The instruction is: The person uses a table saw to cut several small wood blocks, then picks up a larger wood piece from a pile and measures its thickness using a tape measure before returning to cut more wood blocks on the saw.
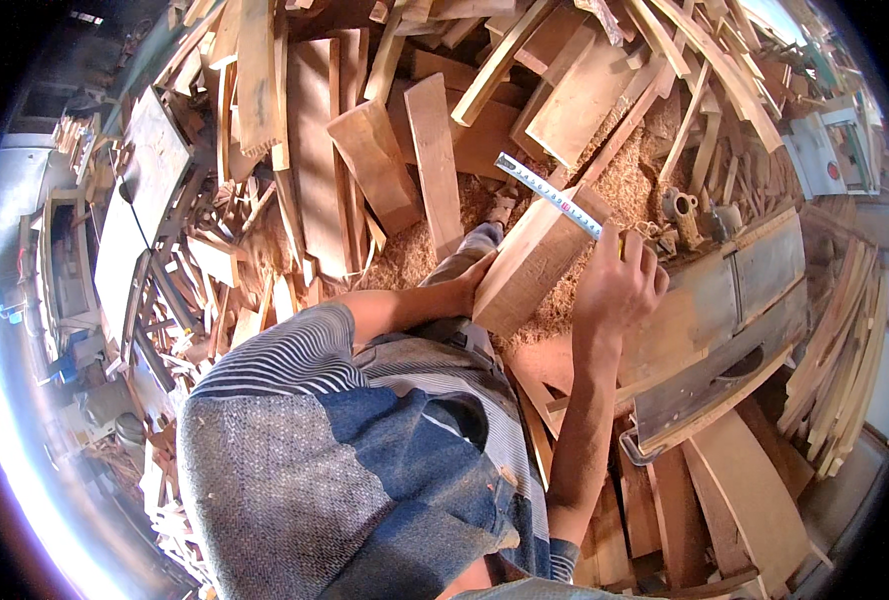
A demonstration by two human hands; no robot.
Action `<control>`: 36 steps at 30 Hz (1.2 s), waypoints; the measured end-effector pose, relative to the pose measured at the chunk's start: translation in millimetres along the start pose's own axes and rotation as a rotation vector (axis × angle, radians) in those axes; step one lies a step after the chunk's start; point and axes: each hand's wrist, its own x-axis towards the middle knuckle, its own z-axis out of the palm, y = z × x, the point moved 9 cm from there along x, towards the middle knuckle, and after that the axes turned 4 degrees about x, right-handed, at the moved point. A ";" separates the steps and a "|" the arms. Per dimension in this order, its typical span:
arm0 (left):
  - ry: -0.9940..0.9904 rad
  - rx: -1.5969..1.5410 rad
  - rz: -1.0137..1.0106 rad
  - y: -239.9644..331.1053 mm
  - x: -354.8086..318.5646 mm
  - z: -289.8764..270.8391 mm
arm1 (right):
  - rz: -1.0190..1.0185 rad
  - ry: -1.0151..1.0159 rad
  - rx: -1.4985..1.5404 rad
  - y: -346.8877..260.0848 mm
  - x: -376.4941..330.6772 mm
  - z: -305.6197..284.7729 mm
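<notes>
A thick wooden block [538, 265] is tilted up in front of me. My left hand [473, 284] is closed on its near left edge. Above the block's far end, my right hand [620, 285] is wrapped round a tape measure, whose case is mostly hidden by the fingers. The pale tape blade [550, 192] runs out from that hand to the upper left, across the block's far end and past its left edge. Whether the blade touches the wood I cannot tell.
Loose boards [435, 165] and offcuts lie heaped ahead and to the left. Sawdust and shavings [625, 165] cover the ground beyond the block. A worn machine table [715, 330] stands at the right, near a rusty metal fitting [681, 214]. Long strips [840, 360] lean farther right.
</notes>
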 end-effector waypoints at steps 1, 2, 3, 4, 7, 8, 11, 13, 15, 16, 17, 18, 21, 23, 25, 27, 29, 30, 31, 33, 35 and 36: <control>-0.017 0.001 -0.005 -0.2 0.2 2.5 | -0.003 0.014 0.008 1.0 -0.2 -0.5; -0.032 -0.002 -0.007 0.3 0.6 4.9 | -0.005 0.029 0.016 1.9 -0.5 -0.9; -0.048 0.003 -0.014 -0.3 3.1 7.8 | -0.001 0.022 0.011 3.2 -1.1 1.3; -0.064 0.002 -0.018 -0.3 4.3 10.4 | 0.003 0.015 0.005 4.2 -1.7 3.9; -0.102 0.006 -0.027 -2.2 6.8 15.6 | 0.004 0.018 -0.005 3.1 0.3 3.0; -0.114 0.001 -0.032 -2.4 7.7 17.1 | 0.002 0.023 -0.007 2.1 1.1 2.2; -0.142 -0.004 -0.038 -2.7 6.3 21.1 | 0.005 0.044 -0.002 1.6 0.7 4.1; -0.161 -0.006 -0.039 -0.9 4.2 23.3 | 0.023 0.041 0.007 3.0 -0.3 6.3; -0.175 0.000 -0.039 -2.7 6.0 25.2 | 0.039 0.036 0.025 3.7 -0.5 6.9; -0.177 0.001 -0.041 -3.3 6.8 25.6 | 0.046 0.033 0.037 3.8 -0.2 6.3; -0.170 -0.001 -0.043 -3.3 7.7 25.3 | 0.054 0.030 0.048 4.3 0.0 5.6; -0.142 0.006 -0.041 -4.9 6.4 20.8 | 0.054 0.024 0.042 3.7 0.0 6.5; -0.015 -0.060 -0.067 -3.8 6.1 2.6 | 0.055 0.000 0.035 3.5 -0.1 8.0; 0.047 -0.062 -0.049 -1.7 8.4 -11.3 | 0.053 -0.023 0.046 2.4 -0.9 6.7; 0.076 -0.058 -0.043 -0.1 11.4 -19.4 | 0.048 -0.024 0.053 1.5 -0.6 6.5; 0.072 -0.054 -0.040 1.1 13.4 -24.6 | 0.045 -0.030 0.056 0.3 -0.1 6.2; 0.032 -0.055 -0.054 2.1 14.7 -26.0 | 0.042 -0.041 0.054 -1.1 0.6 5.6; 0.012 -0.055 -0.062 2.7 16.0 -28.9 | 0.047 -0.040 0.054 -1.2 0.5 5.7; 0.012 -0.056 -0.057 4.0 17.0 -33.4 | 0.052 -0.039 0.055 -1.3 0.1 6.2; 0.013 -0.057 -0.049 5.9 17.4 -33.9 | 0.063 -0.040 0.063 -1.0 -0.3 6.1; 0.039 -0.028 -0.069 3.9 13.5 -28.9 | 0.080 -0.045 0.075 1.0 -1.6 5.5; 0.053 -0.013 -0.076 4.3 9.4 -24.8 | 0.128 -0.065 0.181 4.2 -2.7 7.3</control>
